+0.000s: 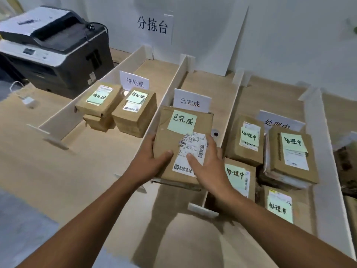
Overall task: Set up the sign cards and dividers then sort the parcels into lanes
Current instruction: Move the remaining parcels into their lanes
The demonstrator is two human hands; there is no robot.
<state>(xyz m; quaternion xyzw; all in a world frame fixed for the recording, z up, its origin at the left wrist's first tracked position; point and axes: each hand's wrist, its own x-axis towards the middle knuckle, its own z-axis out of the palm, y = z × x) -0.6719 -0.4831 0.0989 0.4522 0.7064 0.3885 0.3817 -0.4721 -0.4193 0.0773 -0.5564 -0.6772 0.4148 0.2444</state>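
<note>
I am clasping the brown cardboard parcel (170,140) by its side edges, left hand (154,159) and right hand (209,167) equally near, thumbs on top. It is lying ahead in the middle lane (201,86), long axis toward the white sign card (191,100).

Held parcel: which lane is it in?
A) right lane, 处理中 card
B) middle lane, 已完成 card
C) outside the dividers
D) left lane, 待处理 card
B: the parcel, gripped by the left hand and right hand, is directly in front of the 已完成 card, and its green note reads the same.
</note>
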